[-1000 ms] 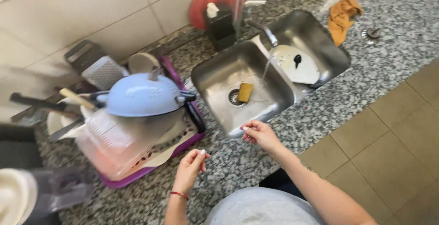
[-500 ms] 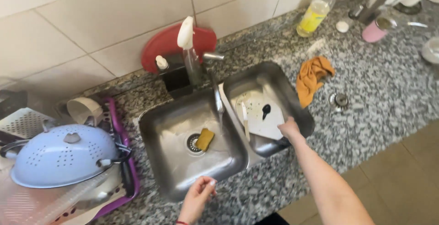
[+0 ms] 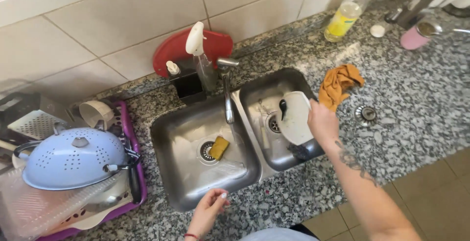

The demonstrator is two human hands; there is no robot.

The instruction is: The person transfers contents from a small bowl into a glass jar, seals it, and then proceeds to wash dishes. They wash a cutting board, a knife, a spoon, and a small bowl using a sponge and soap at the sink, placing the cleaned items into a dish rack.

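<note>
My right hand (image 3: pixel 323 122) grips the right edge of a white plastic cutting board (image 3: pixel 295 118) that stands tilted in the right basin of a steel double sink (image 3: pixel 254 143). A dark utensil (image 3: pixel 282 108) lies beside the board in that basin. My left hand (image 3: pixel 209 210) rests on the granite counter at the sink's front rim, fingers loosely curled and holding nothing. A yellow sponge (image 3: pixel 219 148) lies by the drain of the left basin, under the tap (image 3: pixel 227 99).
An orange cloth (image 3: pixel 339 83) lies on the counter right of the sink. A purple drying rack (image 3: pixel 125 172) on the left holds a light-blue colander (image 3: pixel 68 158), a grater and a cup. A spray bottle (image 3: pixel 198 50), red board and yellow-liquid bottle (image 3: pixel 342 21) stand along the tiled wall.
The view has swung right across the sink. My right hand moved from the left basin's front rim into the right basin and took hold of the white board, tilting it up.
</note>
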